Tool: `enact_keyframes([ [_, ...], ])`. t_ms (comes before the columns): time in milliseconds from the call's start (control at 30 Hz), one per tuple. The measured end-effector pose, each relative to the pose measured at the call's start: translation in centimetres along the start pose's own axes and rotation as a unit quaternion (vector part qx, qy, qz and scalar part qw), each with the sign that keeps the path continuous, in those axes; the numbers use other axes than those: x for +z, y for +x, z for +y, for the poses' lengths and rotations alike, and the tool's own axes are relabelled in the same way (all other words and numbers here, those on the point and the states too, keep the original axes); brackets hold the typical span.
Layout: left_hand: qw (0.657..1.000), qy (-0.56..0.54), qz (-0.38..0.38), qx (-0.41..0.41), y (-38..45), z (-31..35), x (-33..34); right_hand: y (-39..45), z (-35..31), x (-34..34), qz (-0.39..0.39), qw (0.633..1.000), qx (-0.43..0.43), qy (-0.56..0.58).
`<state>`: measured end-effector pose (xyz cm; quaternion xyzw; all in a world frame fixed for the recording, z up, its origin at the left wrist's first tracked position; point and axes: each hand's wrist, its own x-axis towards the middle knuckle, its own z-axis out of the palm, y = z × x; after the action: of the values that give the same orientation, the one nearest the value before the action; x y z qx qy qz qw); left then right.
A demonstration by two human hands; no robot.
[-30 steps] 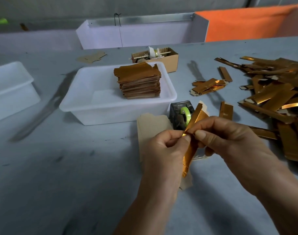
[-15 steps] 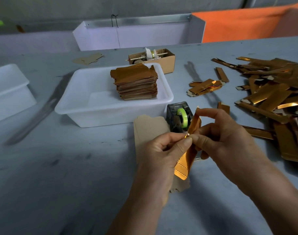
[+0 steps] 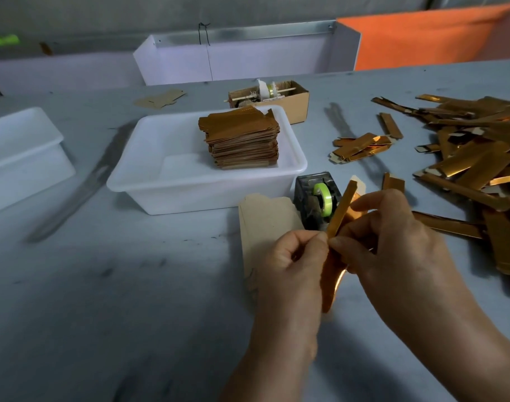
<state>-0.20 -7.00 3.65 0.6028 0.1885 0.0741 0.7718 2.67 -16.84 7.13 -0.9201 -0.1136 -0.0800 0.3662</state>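
Note:
Above the grey table, both my hands hold one shiny gold card blank (image 3: 333, 271), partly folded lengthwise and standing almost upright. My left hand (image 3: 291, 265) pinches its middle between thumb and forefinger. My right hand (image 3: 393, 242) pinches the same spot from the right, fingers curled round the upper part. Under my hands lies a flat blank, brown side up (image 3: 265, 224). Just behind stands a black tape dispenser (image 3: 314, 198) with a green roll.
A white tub (image 3: 149, 184) holds a stack of flat gold blanks (image 3: 242, 140). Several folded gold pieces (image 3: 474, 161) are heaped on the right. A small cardboard box (image 3: 297, 103) sits behind the tub, another white tub (image 3: 18, 158) at the left edge.
The gold blank has been folded narrower and turned more edge-on. My right hand's fingers have shifted along its upper part. My left hand keeps its pinch.

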Motion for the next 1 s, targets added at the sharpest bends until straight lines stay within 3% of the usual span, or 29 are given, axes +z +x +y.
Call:
enact_keyframes([
  [233, 0.978, 0.056, 0.092, 0.179, -1.0, -1.3, 1.5, -0.4, 0.6, 0.0, -0.003, 0.998, 0.044, 0.053],
  [500, 0.959, 0.094, 0.127, 0.235, -0.5, -0.6, 0.6, -0.1, 1.2, -0.6, -0.014, 0.996, 0.063, 0.063],
  [633, 0.963, 0.092, 0.128, 0.218, -0.5, -0.3, 0.7, -0.2, 1.1, -0.6, -0.097, 0.941, 0.126, 0.3],
  [767, 0.973, 0.097, 0.109, 0.179, -0.8, -0.3, 0.7, 0.1, 0.7, 0.3, -0.125, 0.896, 0.129, 0.407],
  [900, 0.994, 0.075, 0.065, 0.043, -1.0, 0.4, -0.1, 0.2, 1.1, 0.5, -0.131, 0.897, 0.121, 0.403],
  [1000, 0.991, -0.06, -0.045, -0.111, -0.3, 1.5, -1.0, 0.1, 1.6, 0.4, -0.145, 0.899, 0.108, 0.399],
])
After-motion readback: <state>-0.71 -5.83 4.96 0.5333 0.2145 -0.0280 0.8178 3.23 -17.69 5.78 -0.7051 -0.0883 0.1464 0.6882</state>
